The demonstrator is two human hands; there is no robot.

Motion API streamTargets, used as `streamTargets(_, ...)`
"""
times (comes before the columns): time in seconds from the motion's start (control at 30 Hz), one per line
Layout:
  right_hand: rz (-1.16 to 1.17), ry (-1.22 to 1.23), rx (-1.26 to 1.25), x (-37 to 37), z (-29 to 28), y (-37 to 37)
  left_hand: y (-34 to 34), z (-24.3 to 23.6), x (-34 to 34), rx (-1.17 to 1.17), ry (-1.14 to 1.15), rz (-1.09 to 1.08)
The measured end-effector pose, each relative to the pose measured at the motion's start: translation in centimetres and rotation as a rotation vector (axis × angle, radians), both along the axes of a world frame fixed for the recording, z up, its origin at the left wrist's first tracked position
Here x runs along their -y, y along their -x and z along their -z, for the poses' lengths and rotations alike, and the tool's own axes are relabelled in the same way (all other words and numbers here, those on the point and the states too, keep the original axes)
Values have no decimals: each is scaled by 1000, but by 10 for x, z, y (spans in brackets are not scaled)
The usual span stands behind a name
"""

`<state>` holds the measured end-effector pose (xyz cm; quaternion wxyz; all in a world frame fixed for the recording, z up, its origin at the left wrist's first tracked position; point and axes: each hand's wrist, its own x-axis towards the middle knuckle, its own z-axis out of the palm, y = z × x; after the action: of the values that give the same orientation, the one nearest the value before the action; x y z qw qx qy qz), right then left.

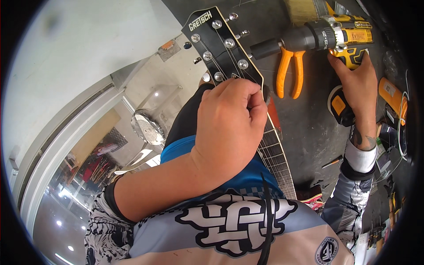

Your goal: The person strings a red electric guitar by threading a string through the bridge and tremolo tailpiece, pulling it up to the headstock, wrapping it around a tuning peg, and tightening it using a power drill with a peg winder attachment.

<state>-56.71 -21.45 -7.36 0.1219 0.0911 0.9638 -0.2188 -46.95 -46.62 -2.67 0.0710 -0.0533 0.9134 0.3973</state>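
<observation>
In the head view, the guitar neck [269, 145] is gripped near the black headstock [221, 42] by the closed left hand [229, 128]. The yellow drill [327, 37] is clasped by the right hand [355, 84]; orange pliers [289, 73] lie between them on the dark bench [304, 132].

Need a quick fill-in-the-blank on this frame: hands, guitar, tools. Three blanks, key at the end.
1. The left hand is closed over the guitar near its ____.
2. The right hand holds the grip of a yellow-and-black ____.
3. The pliers on the bench have ____ handles.

Missing words: headstock; drill; orange
</observation>
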Motion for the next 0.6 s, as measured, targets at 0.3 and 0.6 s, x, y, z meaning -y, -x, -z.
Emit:
streamTargets(0.3, -3, -14, 20, -2, 0, 2, -3, 0, 1, -7, -19, -2)
streamTargets(0.6, 3, -16, 17, -3, 1, 1, -4, -1, 2, -16, -49, 11)
